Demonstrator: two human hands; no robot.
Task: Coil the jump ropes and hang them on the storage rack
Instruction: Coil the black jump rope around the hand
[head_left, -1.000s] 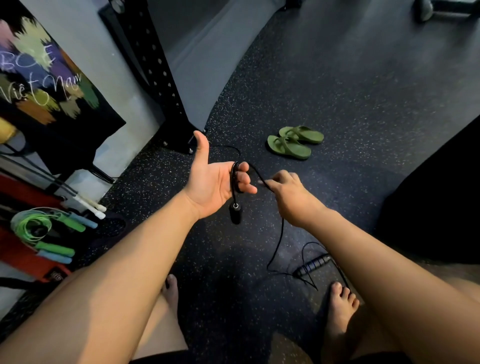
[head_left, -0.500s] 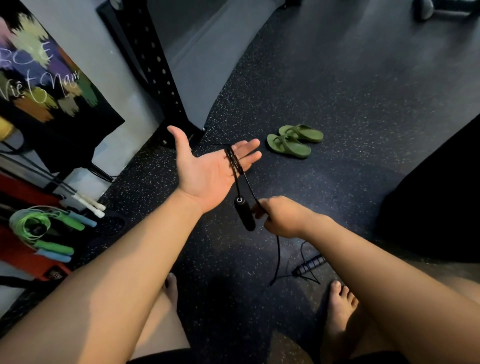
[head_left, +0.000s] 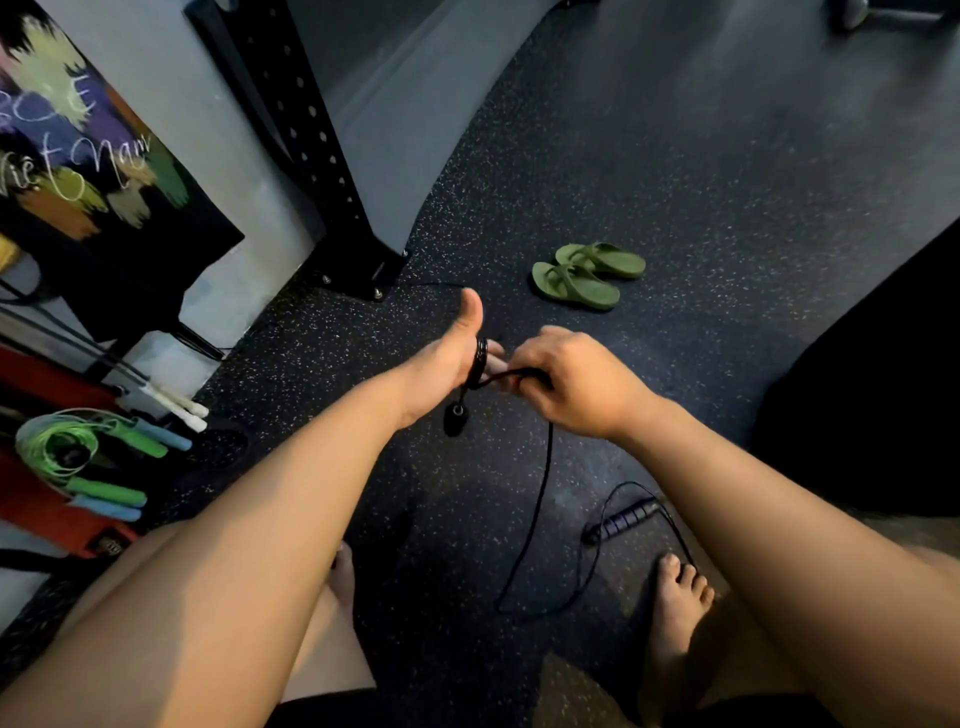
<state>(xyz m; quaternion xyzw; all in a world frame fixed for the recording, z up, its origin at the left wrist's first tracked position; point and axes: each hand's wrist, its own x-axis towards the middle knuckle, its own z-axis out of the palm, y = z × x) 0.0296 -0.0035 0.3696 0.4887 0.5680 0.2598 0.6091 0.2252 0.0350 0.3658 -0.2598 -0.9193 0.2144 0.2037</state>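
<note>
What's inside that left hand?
Loops of black rope cross the palm of the left hand, one handle dangling below. The right hand covers the fingers, so their hold is hidden.

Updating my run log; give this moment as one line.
step: coiling black jump rope | left hand: thumb up, loops round it | right hand: grips rope | other handle: on floor

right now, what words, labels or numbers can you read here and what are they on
"Viet Nam": white script on the dark painted poster; its first letter is partly cut by the frame edge.
Large pale letters above it on the poster: too blurred to read.
Small patch on the red item: too small to read.
Black jump rope: no text visible.
</note>
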